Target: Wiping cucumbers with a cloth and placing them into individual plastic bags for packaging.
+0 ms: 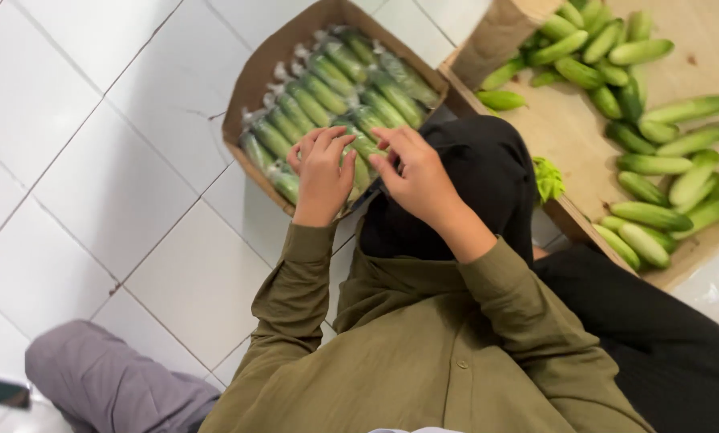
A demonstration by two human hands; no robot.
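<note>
Two hands, left hand point(322, 172) and right hand point(414, 178), fingers curled, pinch one clear-wrapped green cucumber point(363, 152) between them, over brown cardboard box point(251, 84) of wrapped cucumbers, loose green cucumbers point(656, 164) well right.

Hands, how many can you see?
2. The left hand and right hand are side by side over the cardboard box of wrapped cucumbers. No other hands show.
</note>
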